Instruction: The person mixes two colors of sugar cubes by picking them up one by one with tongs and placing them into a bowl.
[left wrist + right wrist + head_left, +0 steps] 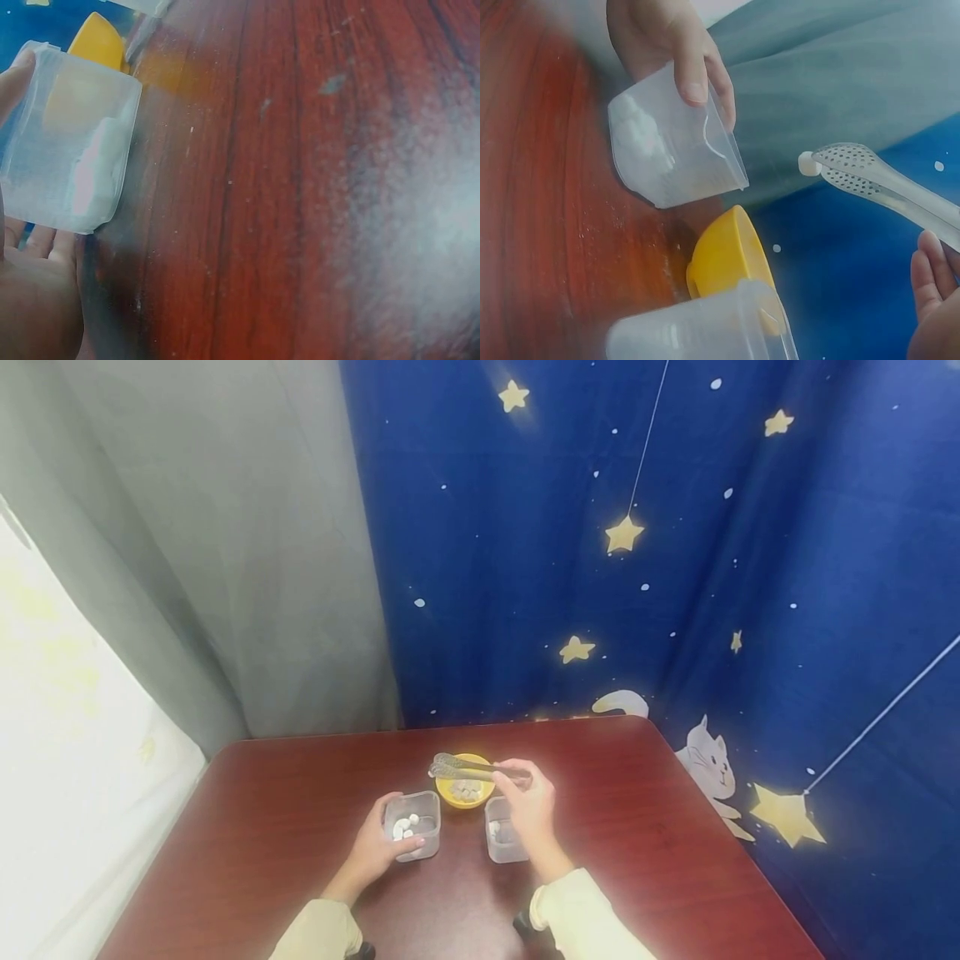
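My left hand (pixel 372 847) grips a translucent plastic container (pixel 429 853) that holds several white pieces (pixel 406 827), its thumb over the near side. In my right hand (pixel 536 810) is a pair of metal tongs (pixel 480 770) with perforated ends, pointing left above a yellow bowl (pixel 464 805). A small white piece (pixel 808 163) is caught between the tong tips in the right wrist view. Greyish-white pieces (pixel 467 790) lie in the bowl. Beneath my right hand stands a second translucent container (pixel 507 853) with some white at its left side.
All the containers stand on a reddish-brown wooden table (pixel 300 802). Behind its far edge hang a grey curtain (pixel 315 568) and a blue curtain (pixel 510 568) with stars. The bowl sits just behind and between the two containers.
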The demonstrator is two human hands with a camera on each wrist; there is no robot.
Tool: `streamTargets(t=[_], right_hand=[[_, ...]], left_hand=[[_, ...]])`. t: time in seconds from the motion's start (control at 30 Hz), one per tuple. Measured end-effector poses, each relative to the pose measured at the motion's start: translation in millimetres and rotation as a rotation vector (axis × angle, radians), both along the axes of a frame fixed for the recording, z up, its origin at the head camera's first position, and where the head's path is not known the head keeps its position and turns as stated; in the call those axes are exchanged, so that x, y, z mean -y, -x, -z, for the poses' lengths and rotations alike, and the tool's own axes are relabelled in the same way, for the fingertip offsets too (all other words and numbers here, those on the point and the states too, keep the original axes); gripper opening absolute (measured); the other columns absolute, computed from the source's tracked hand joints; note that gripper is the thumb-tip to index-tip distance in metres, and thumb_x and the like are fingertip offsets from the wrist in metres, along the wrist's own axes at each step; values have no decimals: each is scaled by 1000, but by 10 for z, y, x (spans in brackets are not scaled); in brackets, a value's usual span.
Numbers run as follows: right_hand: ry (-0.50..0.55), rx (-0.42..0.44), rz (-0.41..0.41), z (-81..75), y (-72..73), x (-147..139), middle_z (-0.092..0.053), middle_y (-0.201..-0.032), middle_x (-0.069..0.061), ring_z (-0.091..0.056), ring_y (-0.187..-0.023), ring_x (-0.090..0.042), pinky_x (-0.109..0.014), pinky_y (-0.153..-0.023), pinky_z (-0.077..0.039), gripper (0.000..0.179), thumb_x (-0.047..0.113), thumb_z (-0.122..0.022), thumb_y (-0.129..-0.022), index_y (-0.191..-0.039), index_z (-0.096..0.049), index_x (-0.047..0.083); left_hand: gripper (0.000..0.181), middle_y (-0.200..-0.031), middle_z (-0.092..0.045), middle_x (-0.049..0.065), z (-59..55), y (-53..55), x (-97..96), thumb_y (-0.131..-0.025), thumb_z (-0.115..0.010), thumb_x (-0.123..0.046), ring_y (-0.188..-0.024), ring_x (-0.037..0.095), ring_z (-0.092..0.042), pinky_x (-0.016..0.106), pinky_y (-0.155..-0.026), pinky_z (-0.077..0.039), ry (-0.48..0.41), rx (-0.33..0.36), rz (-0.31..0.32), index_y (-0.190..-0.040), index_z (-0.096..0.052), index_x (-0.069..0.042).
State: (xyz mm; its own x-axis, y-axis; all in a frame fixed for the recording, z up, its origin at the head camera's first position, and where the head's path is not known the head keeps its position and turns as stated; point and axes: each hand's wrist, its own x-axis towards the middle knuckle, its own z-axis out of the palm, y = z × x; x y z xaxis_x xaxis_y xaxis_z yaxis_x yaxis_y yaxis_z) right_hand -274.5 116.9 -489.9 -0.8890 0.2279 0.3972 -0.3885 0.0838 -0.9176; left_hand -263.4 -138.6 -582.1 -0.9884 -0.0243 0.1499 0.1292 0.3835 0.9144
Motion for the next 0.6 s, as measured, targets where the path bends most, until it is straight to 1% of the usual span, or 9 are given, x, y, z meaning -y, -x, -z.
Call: streamTargets(t=[0.1,0.27,0.37,0.47,0.6], right_hand=[[-18,-22,29,32,38,-13,-73,-95,-9,-67,-75,-19,-24,-67,-54,18,3,-79,-79,-95,-72,4],[-80,-52,76,79,78,-49,-74,-92,0,-68,-74,-17,-25,-66,-54,17,7,-79,-78,-93,-73,11],[-108,-58,100,116,89,-66,-73,-91,0,-68,-74,-18,-25,-64,-53,18,7,-79,-77,-93,-72,10],[-121,-31,104,145,80,-74,-72,-91,1,-68,-75,-18,-26,-63,-53,19,9,-80,-77,-95,-72,11],[-111,25,81,161,54,-68,-73,-93,1,-68,-76,-16,-27,-64,-53,19,10,-80,-78,-95,-73,14]], left_hand=[[93,-120,-58,14,-17,0,3,-62,-93,-20,-103,29,-57,44,-89,-45,0,6,7,-139,-42,-11],[92,-119,-58,14,-29,0,3,-61,-93,-19,-104,29,-57,44,-90,-44,-10,3,11,-138,-42,-10],[92,-119,-59,15,-25,0,5,-61,-92,-18,-103,30,-57,43,-90,-44,-25,-12,20,-138,-42,-9],[93,-119,-59,16,-12,2,7,-62,-92,-17,-103,31,-57,43,-89,-45,-36,-17,27,-139,-42,-9],[96,-120,-58,16,-3,8,8,-61,-93,-16,-103,31,-57,43,-90,-45,-44,-9,28,-141,-41,-12]])
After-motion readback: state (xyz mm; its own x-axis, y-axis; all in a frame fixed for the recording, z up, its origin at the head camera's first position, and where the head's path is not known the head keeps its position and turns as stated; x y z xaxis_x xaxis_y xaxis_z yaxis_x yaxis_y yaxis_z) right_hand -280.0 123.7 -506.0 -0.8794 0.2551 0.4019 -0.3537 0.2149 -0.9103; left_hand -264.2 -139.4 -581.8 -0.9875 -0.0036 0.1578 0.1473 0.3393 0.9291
